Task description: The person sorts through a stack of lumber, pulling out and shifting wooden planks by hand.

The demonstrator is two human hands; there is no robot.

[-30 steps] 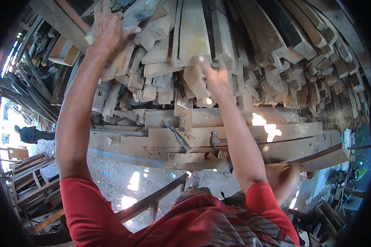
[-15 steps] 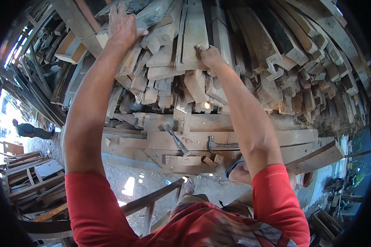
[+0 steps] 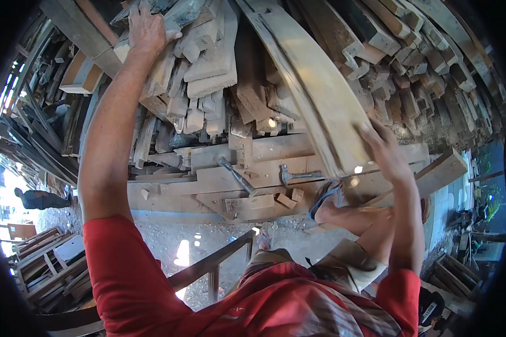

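The right hand [image 3: 385, 150] clamps the near end of 1 long pale board [image 3: 315, 70], slanting out from the timber stack [image 3: 211, 73]; the left hand [image 3: 148, 33], thumb and fingers apart, rests on stacked wood.

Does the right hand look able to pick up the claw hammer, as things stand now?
Probably not: the right hand grips the edge of a long pale board, and in this view the board's near end comes between that hand and the claw hammer.
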